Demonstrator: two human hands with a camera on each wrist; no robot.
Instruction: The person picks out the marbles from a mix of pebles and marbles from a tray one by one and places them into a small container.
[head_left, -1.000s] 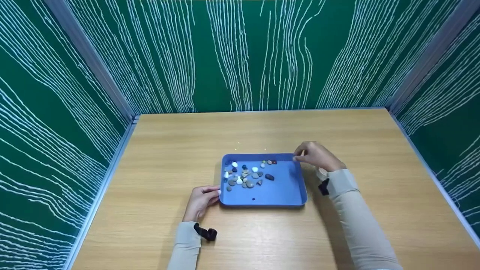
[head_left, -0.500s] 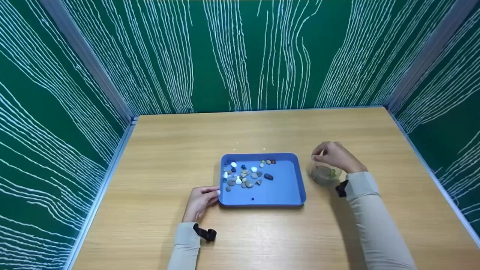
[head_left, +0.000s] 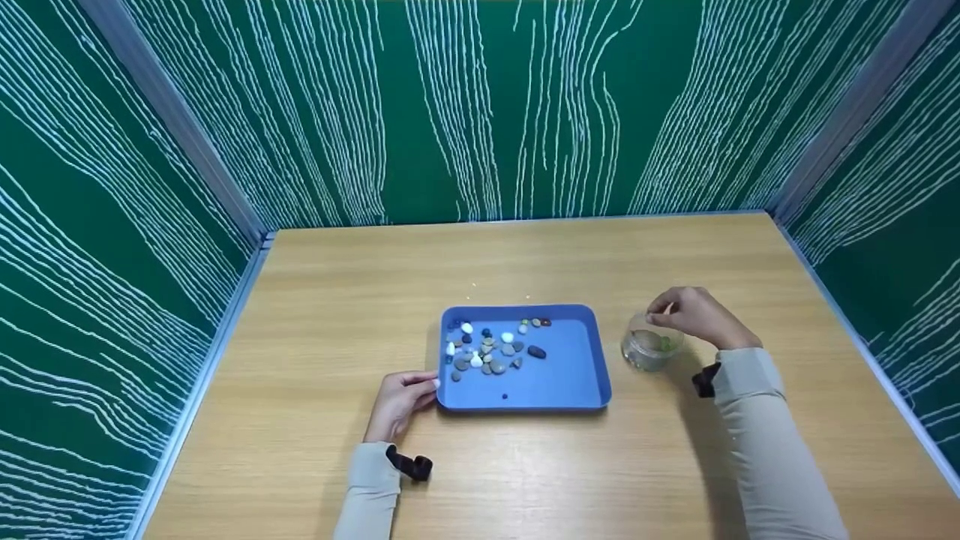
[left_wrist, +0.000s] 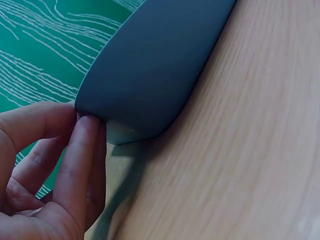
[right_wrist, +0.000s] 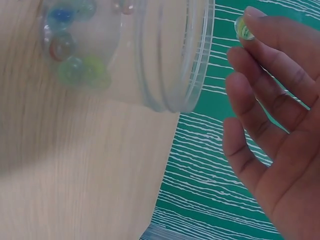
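In the right wrist view my right hand [right_wrist: 280,95] pinches a clear glass marble [right_wrist: 244,28] with yellow-green inside, between thumb and index finger. That hand [head_left: 694,315] is at the rim of a clear plastic jar [head_left: 636,349]. Several marbles [right_wrist: 62,46] lie at the jar's bottom, some blue, some green. My left hand [head_left: 401,405] pinches the near-left edge of a blue tray [head_left: 570,375]. From the left wrist, the tray's outer wall [left_wrist: 145,70] shows against my thumb and fingertips. Mixed pebbles [head_left: 496,367] and small dark pieces lie mostly in the tray's left half.
The wooden table [head_left: 360,292] is bounded by green panels [head_left: 435,150] with white lines. A few tiny pale specks [head_left: 527,297] lie behind the tray. A dark oval stone [head_left: 537,351] sits near the tray's middle.
My right hand has moved right, from the tray's far-right corner to the jar's rim, uncovering the jar. My left hand stays on the tray edge.
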